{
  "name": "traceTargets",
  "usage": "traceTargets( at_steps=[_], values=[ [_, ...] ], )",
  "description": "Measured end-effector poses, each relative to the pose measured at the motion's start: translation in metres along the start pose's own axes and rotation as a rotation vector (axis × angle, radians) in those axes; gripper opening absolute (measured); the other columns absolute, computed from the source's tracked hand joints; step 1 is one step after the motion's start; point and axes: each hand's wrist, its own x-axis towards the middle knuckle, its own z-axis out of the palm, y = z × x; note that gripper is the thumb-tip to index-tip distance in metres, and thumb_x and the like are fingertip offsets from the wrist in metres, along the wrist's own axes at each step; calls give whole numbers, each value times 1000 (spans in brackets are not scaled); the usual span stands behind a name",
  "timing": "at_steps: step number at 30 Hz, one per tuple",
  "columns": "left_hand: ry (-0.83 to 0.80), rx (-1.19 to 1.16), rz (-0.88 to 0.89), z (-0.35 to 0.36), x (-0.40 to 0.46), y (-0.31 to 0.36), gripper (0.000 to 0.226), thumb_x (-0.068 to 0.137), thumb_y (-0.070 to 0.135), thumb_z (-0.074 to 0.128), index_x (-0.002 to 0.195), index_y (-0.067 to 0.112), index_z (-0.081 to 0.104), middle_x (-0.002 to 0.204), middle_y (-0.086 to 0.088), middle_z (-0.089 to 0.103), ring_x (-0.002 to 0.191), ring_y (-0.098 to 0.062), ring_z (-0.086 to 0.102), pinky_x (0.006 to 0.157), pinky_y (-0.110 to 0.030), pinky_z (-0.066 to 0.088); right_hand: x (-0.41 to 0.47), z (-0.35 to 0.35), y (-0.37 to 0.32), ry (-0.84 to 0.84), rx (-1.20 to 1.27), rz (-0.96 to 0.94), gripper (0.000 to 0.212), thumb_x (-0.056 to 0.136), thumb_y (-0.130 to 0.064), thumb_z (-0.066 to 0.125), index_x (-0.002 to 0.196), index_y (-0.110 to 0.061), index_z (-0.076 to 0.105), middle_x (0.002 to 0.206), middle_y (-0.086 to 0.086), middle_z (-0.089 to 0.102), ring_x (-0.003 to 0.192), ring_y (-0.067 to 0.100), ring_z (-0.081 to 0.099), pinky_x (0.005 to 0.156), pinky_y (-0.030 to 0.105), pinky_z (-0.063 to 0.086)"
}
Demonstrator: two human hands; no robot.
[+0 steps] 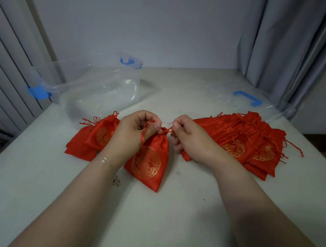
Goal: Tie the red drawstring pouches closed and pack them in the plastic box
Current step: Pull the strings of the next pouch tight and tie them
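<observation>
My left hand (135, 132) covers one side of the gathered neck of the red pouch (149, 161) lying on the table (169, 222); its fingers pinch one drawstring, my right hand (186, 137) pinches the other. Gold emblem faces up. Beyond, left, the clear plastic box (101, 94), seemingly open.

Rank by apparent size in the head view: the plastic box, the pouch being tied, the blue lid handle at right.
1. Plastic box, largest.
2. Pouch being tied, though it lies nearer the camera, which flatters it.
3. Blue lid handle, smallest.
</observation>
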Motion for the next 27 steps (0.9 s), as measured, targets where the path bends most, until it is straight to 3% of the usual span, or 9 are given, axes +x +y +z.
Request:
traceTargets(
  at_steps=[3,5,7,11,15,20,24,27],
  values=[
    [32,-125,-129,2,1,-1,11,85,6,66,93,10,59,62,3,68,66,-8,65,68,-19,51,-1,3,-2,60,-159,-129,14,99,-26,41,89,-21,48,80,-7,50,78,15,56,78,42,51],
    [58,-162,-180,2,0,1,11,83,8,68,87,8,58,63,0,69,66,-12,67,60,-17,51,0,5,-2,97,-232,-208,12,98,-25,45,88,-20,49,86,-7,49,78,2,49,72,22,42],
    [65,-140,-212,2,-1,3,11,83,11,69,82,7,60,64,-1,70,63,-12,66,51,-13,46,1,6,-2,108,-285,-254,11,96,-26,48,86,-22,49,91,-5,50,78,-2,47,69,15,36],
    [-11,-133,-264,3,-2,1,10,88,11,63,78,8,64,61,2,68,54,-6,61,52,-15,47,-2,8,-6,109,-343,-296,12,94,-30,51,84,-24,52,95,-5,51,82,10,54,73,29,45],
    [-56,-56,-290,4,-3,-2,19,92,12,58,74,11,63,58,4,65,50,-5,55,51,-16,45,-4,8,-8,116,-418,-359,11,94,-28,52,90,-19,56,98,-4,48,80,12,53,71,34,46],
    [-159,31,-288,-2,-3,-1,14,94,3,53,87,5,65,77,-7,64,68,-11,60,63,-18,49,-3,7,-9,137,-485,-368,15,93,-32,53,92,-19,59,101,-5,48,82,12,53,70,36,47],
    [-195,-11,-293,-3,-4,3,14,81,-6,66,95,-6,66,82,-12,64,74,-13,62,70,-15,53,-3,6,-8,136,-509,-361,18,91,-35,55,92,-18,63,102,-7,47,80,10,51,69,30,42],
    [-138,132,-270,1,-6,3,14,73,3,77,82,-2,68,69,-5,61,63,-9,57,60,-15,48,-3,8,-7,116,-551,-367,15,90,-33,57,90,-19,63,101,-10,43,77,7,47,67,29,39]
  ],
)
